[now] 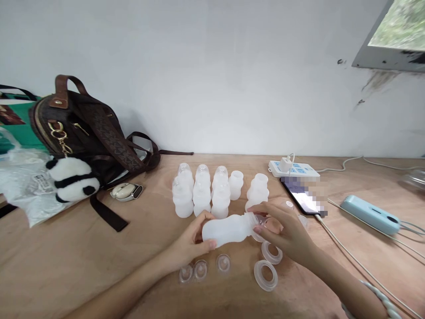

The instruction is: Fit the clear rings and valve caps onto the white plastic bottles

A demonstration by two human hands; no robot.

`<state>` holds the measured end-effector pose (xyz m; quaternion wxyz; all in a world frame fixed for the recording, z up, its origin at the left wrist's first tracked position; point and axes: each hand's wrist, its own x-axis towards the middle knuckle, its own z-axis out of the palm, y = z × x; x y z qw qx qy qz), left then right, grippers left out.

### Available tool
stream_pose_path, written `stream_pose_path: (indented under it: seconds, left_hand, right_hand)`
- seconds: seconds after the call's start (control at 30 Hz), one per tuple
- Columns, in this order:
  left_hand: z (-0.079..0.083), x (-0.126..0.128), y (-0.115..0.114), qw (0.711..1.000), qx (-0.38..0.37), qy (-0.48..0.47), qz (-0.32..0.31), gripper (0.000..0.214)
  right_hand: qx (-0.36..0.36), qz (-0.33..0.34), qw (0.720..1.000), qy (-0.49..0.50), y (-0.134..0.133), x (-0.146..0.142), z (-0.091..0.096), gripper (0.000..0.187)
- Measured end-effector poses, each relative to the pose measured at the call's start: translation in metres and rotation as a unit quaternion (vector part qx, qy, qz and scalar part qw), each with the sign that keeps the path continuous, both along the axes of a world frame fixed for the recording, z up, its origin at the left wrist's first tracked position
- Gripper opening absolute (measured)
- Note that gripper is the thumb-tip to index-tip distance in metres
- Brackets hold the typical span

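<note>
A frosted white baby bottle [227, 229] lies nearly level between my hands, its neck pointing right. My left hand [199, 239] is closed round its base. At the neck end, my right hand [282, 228] pinches the bottle's collar [250, 219], where a clear nipple shows partly behind the fingers. Just beyond stand several frosted bottles with clear domed caps [183, 201], along with open-topped bottles [236, 184]. Nearer me lie clear nipples [223, 262] and translucent screw rings [265, 275]; some pieces under my right hand are partly hidden.
At left are a dark backpack [83, 119] with a panda charm [75, 179], a plastic bag [26, 186] and a watch [136, 191]. On the right sit a power strip [307, 171], a phone [300, 195], a light-blue device [370, 214] and trailing cables.
</note>
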<state>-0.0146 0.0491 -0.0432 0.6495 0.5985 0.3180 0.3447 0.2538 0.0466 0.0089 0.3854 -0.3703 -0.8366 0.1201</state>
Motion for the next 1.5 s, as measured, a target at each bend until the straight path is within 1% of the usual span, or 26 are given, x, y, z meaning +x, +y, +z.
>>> stream_pose_path:
  seconds: [0.17, 0.27, 0.43, 0.53, 0.63, 0.77, 0.9, 1.0, 1.17, 1.23, 1.3, 1.4, 1.5]
  left_hand:
    - [0.002, 0.002, -0.003, 0.999, 0.022, 0.008, -0.026, 0.053]
    - [0.003, 0.002, -0.003, 1.0, 0.015, 0.0, -0.016, 0.053]
    - [-0.001, 0.0, 0.003, 1.0, -0.011, -0.015, 0.006, 0.05]
    - [-0.006, 0.0, 0.006, 1.0, -0.01, -0.019, 0.018, 0.052]
    - [-0.008, 0.0, 0.008, 0.999, -0.007, -0.021, 0.025, 0.054]
    - [-0.006, 0.001, 0.007, 0.999, -0.004, -0.02, 0.026, 0.055]
    - [-0.006, 0.001, 0.007, 1.0, -0.003, -0.02, 0.021, 0.055]
    - [-0.004, 0.001, 0.005, 1.0, -0.001, -0.017, 0.013, 0.052]
    - [0.004, 0.001, -0.001, 1.0, 0.002, -0.003, -0.007, 0.052]
    - [0.005, 0.002, -0.002, 1.0, 0.007, 0.0, -0.007, 0.053]
    - [0.004, 0.002, -0.002, 1.0, 0.008, 0.004, -0.005, 0.053]
    - [0.003, 0.001, -0.001, 1.0, -0.002, 0.009, -0.009, 0.052]
    - [0.003, 0.0, 0.001, 1.0, -0.009, 0.012, -0.013, 0.053]
  right_hand:
    - [-0.025, -0.011, 1.0, -0.006, 0.002, 0.0, 0.002, 0.011]
    - [-0.025, -0.013, 1.0, -0.005, 0.002, 0.0, 0.002, 0.012]
    - [-0.003, 0.034, 0.999, 0.028, 0.0, 0.0, 0.004, 0.024]
    - [0.012, 0.048, 0.998, 0.047, 0.0, 0.0, 0.004, 0.026]
    - [0.021, 0.059, 0.997, 0.052, 0.001, -0.001, 0.004, 0.027]
    - [0.016, 0.08, 0.996, 0.046, 0.001, -0.001, 0.002, 0.029]
    - [0.0, 0.088, 0.995, 0.041, 0.0, -0.001, 0.001, 0.031]
    - [-0.004, 0.074, 0.996, 0.043, 0.0, -0.002, 0.0, 0.028]
    - [-0.03, -0.007, 0.999, 0.024, 0.001, -0.003, -0.004, 0.022]
    - [-0.038, -0.027, 0.999, 0.021, 0.002, -0.003, -0.006, 0.019]
    - [-0.037, -0.029, 0.999, 0.019, 0.002, -0.004, -0.006, 0.018]
    - [-0.033, -0.001, 0.999, 0.021, 0.002, -0.003, -0.004, 0.02]
    - [-0.054, 0.011, 0.998, 0.02, 0.002, -0.002, -0.001, 0.022]
